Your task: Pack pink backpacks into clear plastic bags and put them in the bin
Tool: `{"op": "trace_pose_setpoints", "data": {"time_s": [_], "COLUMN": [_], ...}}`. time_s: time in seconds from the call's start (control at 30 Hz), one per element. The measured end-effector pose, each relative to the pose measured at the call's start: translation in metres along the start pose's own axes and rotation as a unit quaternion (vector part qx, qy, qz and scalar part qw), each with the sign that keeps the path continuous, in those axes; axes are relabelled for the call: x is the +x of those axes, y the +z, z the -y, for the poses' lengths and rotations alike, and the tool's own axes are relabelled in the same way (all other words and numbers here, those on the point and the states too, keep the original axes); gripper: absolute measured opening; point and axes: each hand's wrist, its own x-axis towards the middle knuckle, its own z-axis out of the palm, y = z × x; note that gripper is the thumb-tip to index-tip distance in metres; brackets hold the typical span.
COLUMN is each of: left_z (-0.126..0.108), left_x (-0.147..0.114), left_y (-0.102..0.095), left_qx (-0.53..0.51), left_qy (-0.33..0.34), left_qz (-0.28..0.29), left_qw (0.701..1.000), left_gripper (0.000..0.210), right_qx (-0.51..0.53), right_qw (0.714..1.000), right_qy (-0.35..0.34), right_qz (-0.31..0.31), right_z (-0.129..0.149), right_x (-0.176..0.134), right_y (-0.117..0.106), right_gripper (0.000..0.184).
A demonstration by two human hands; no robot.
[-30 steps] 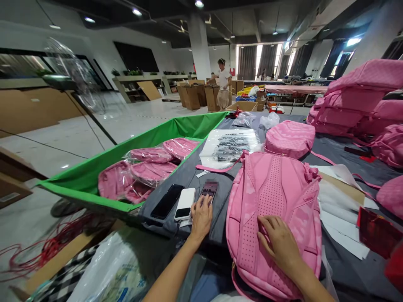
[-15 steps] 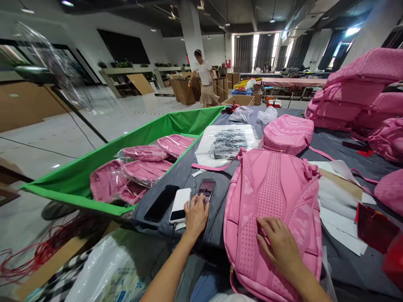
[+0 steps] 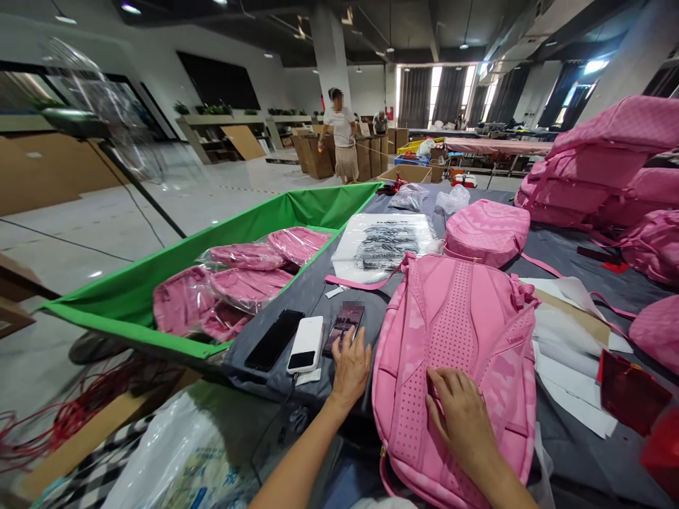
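Observation:
My left hand [image 3: 351, 366] is over the lower edge of a phone [image 3: 339, 332] with a lit screen, its fingers spread and a fingertip at the glass. Left of that phone lie a white power bank [image 3: 306, 343], with a cable at its lower end, and a black phone [image 3: 276, 339]. My right hand [image 3: 460, 408] rests with parted fingers on a pink backpack [image 3: 450, 311]. The backpack lies with its padded, dotted back panel facing up and its top away from me. Neither hand grips anything.
A green fabric bin [image 3: 127, 244] at left holds plastic-wrapped pink backpacks [image 3: 249, 286]. Beyond my backpack lie a printed plastic bag [image 3: 390, 244] and another pink bag [image 3: 488, 226]. Pink backpacks [image 3: 588, 170] pile up at right, near white papers [image 3: 567, 382]. A person [image 3: 342, 134] stands farther back.
My left hand has slid right and slightly down, uncovering more of the phone and the power bank. My right hand stays on the backpack. The person at the back has turned.

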Motion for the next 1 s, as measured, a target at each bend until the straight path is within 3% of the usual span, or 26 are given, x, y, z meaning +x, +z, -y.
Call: {"op": "trace_pose_setpoints", "data": {"time_s": [0.2,0.47,0.67,1.0], "left_z": [0.026,0.031,0.043,0.030], "left_x": [-0.007,-0.005,0.006,-0.004], "left_y": [0.001,0.001,-0.013,-0.012], "left_qx": [0.032,0.026,0.047,0.049], "left_qy": [-0.024,-0.015,-0.051,-0.047], "left_qz": [0.038,0.059,0.019,0.024], "left_qw": [0.999,0.998,0.997,0.997], "left_gripper": [0.045,0.046,0.051,0.048], "right_qx": [0.012,0.014,0.010,0.005], "right_qw": [1.000,1.000,1.000,1.000], "right_qy": [-0.001,0.010,-0.004,-0.003], "right_qz": [0.007,0.016,0.006,0.009], "right_z": [-0.001,0.000,0.001,0.001], "right_x": [-0.001,-0.002,0.000,-0.003], "right_y": [0.002,-0.001,-0.003,0.000], "right_gripper": [0.032,0.032,0.032,0.033]}}
